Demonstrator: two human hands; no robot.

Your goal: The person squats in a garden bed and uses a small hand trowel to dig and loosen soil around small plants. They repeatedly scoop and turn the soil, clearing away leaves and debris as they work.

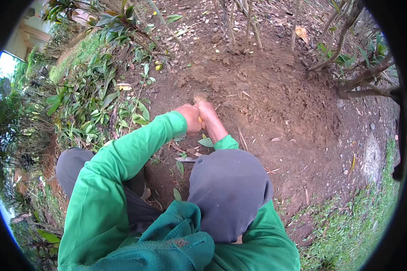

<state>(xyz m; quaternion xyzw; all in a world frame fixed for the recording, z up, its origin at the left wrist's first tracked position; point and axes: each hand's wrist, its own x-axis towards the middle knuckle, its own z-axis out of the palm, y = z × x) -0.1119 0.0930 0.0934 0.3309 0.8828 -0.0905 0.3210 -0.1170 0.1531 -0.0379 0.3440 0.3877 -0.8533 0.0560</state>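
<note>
My left hand (190, 118) is closed in a fist, low over the bare brown soil (257, 95). Pressed up beside it is my right hand (206, 113), its fingers curled too. A bit of orange shows between the two hands, but what they grip is mostly hidden by the fingers. Just past the knuckles the ground looks loose and crumbly. Green leaves (206, 142) and dry ones lie close below my wrists, between my bent knees (230, 189).
A heap of cut leafy stems (95, 99) lies to the left. Thin shrub trunks (253, 27) rise at the far side, and woody branches (366, 81) reach in from the right. Grass (348, 235) borders the soil at the lower right. A green towel (167, 248) hangs before me.
</note>
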